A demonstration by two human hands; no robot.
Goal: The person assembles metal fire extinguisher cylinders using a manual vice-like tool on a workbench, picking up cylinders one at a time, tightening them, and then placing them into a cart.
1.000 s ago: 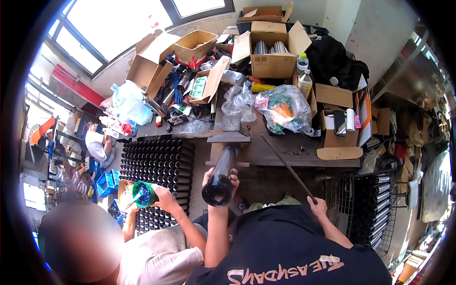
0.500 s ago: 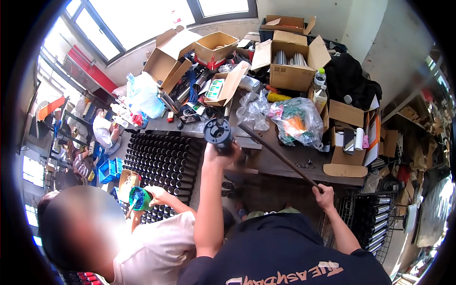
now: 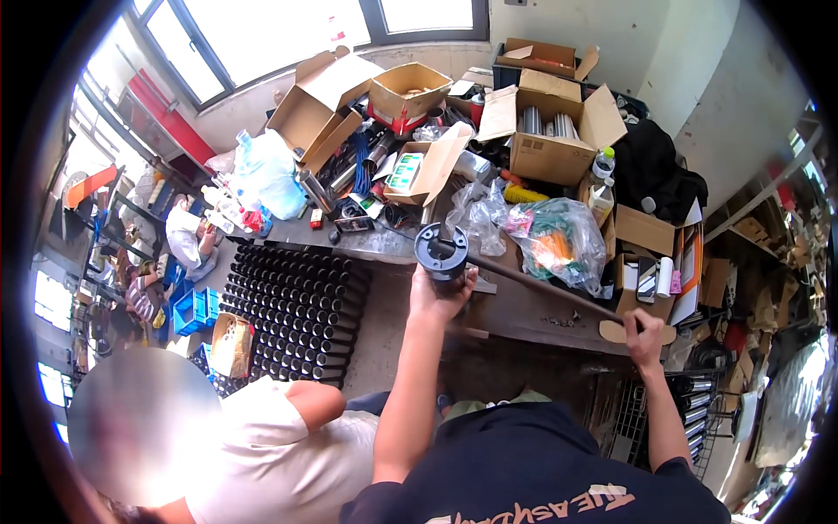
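In my raised left hand (image 3: 439, 301) is a black cylindrical part (image 3: 441, 278) with a notched, ring-shaped open end facing up. My fingers wrap round its lower body. My right hand (image 3: 644, 337) is closed round the near end of a long dark rod (image 3: 559, 290). The rod slants up and left over the workbench (image 3: 515, 306), and its far tip meets the side of the black part in the picture. Whether they touch or only overlap, I cannot tell.
Cartons (image 3: 559, 153), clear plastic bags (image 3: 559, 236), bottles (image 3: 601, 201) and small metal pieces crowd the bench. Rows of black tubes (image 3: 297, 306) stand at left. Close on my left is a co-worker in a pale shirt (image 3: 279, 437). A wire basket (image 3: 628, 419) holding metal tubes stands at right.
Both my hands have shifted right, with the black part and the rod; the rod's tip now meets the part. The co-worker's hands and the green object they held have gone out of sight.
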